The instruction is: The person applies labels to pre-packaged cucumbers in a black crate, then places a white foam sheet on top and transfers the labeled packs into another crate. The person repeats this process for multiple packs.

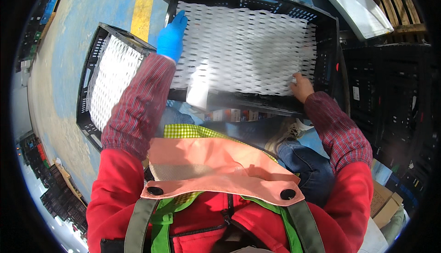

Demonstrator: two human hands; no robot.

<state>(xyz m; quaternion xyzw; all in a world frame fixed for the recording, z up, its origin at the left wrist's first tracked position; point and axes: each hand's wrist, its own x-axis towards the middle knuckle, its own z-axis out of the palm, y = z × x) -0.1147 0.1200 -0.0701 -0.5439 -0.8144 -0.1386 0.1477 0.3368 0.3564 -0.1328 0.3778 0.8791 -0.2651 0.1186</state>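
A white expanded-foam netting sheet (pixel 241 49) lies spread inside a large black plastic crate (pixel 327 53) in front of me. My left hand (pixel 171 38), in a blue glove, rests with fingers extended on the sheet's left edge, beside the crate wall. At the near right corner of the sheet is my right hand (pixel 303 87), bare, its fingers bent against the netting. Whether those fingers pinch the sheet or only press on it is not clear. A white paper or label (pixel 197 94) hangs at the crate's near rim, blurred in bright sunlight.
To my left stands a smaller black crate (pixel 91 77) lined with white foam netting (pixel 115 75). Black crates (pixel 382 91) are stacked on the right. A white foam lid or tray (pixel 355 8) and a wooden pallet (pixel 396 1) lie far right. An open cardboard box (pixel 384 201) is lower right.
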